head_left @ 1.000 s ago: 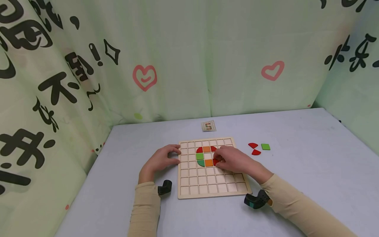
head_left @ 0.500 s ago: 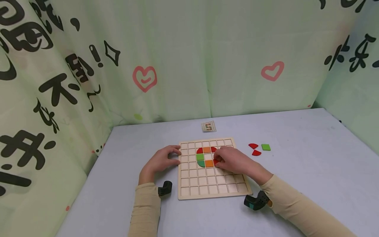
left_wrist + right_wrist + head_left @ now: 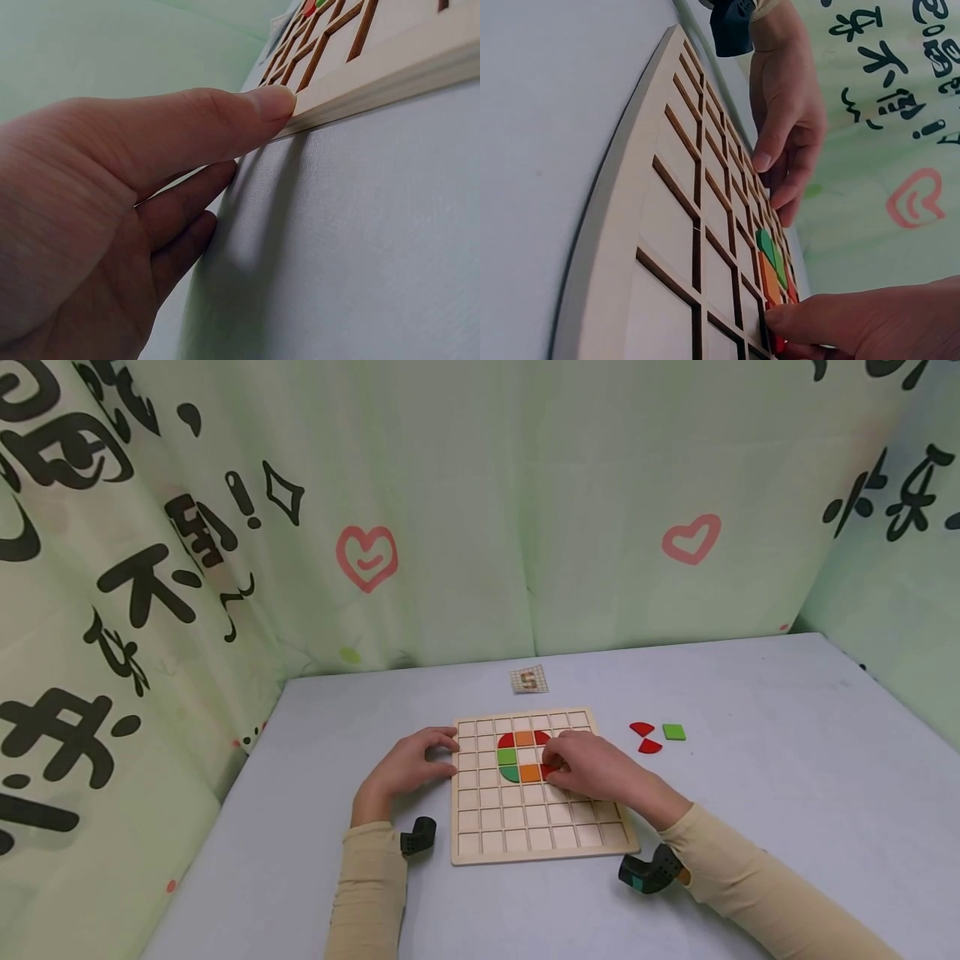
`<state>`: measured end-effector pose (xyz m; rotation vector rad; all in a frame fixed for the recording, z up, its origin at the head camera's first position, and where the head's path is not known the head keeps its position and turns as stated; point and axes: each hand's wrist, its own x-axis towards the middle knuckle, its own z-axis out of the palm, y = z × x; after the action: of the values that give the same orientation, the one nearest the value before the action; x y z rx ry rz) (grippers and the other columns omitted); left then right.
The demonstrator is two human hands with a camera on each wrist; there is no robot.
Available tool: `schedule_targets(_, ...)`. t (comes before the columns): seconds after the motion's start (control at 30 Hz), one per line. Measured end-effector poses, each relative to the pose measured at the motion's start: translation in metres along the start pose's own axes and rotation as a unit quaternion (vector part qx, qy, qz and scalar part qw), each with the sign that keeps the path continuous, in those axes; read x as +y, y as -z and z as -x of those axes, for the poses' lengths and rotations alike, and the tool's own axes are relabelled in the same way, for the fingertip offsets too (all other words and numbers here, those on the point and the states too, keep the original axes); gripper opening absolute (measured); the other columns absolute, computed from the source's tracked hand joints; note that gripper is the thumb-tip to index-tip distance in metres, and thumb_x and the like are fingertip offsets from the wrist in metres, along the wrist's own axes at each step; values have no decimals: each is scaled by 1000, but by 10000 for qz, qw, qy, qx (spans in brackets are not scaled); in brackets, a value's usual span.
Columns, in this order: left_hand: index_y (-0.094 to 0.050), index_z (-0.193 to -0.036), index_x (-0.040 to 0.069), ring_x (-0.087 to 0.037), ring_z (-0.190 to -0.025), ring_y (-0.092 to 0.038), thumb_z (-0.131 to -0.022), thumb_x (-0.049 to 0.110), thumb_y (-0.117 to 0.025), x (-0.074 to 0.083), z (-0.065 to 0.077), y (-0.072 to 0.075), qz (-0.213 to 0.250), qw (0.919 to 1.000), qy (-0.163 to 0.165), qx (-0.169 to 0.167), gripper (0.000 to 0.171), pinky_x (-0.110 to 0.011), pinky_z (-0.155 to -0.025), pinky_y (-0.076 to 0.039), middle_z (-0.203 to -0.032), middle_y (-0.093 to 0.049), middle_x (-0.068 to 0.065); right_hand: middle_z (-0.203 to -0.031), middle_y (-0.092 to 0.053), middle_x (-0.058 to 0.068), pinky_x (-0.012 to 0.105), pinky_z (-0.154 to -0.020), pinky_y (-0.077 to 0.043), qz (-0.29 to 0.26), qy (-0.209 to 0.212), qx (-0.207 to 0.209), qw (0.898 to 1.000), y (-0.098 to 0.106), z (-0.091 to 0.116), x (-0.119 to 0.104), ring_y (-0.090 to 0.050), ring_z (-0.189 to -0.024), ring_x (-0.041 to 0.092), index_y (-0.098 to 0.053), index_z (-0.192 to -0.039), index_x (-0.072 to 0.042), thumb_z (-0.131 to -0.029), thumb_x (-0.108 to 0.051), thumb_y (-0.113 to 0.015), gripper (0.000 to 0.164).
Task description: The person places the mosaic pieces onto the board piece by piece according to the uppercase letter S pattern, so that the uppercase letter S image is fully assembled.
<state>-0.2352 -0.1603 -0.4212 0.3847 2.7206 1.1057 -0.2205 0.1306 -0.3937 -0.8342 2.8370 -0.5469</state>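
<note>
A wooden grid board (image 3: 510, 818) lies on the table. My right hand (image 3: 592, 764) pinches a red quarter-circle tile (image 3: 778, 343) at a cell just right of an orange square tile (image 3: 529, 772); the fingers hide part of it. Other tiles sit in the cells nearby: a dark green quarter circle (image 3: 509, 774), a light green square (image 3: 507, 757), a red quarter circle (image 3: 506, 741), a second orange square (image 3: 523, 738) and another red quarter circle (image 3: 541, 737). At the board's left edge rests my left hand (image 3: 408, 764), its thumb (image 3: 270, 103) touching the rim and its fingers spread.
Right of the board lie two red quarter-circle tiles (image 3: 641, 727) and a light green square tile (image 3: 673, 732). Behind it is a small card (image 3: 528, 679) with a printed grid pattern. A pale green curtain (image 3: 465, 510) hangs behind the white table (image 3: 750, 760).
</note>
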Motion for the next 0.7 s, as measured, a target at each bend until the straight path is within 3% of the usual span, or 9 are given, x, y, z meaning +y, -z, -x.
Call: schedule_targets(0.7, -70, -113, 8, -29, -146, -41, -87, 9, -77, -1, -1, 0, 13, 10000, 9, -9, 28, -45, -121, -33, -149, -53, -6, -89, -67, 1, 29, -74, -52, -234, -40, 282, 9993, 1, 4, 7, -56, -80, 14, -72, -101, -4, -88, -14, -76, 17)
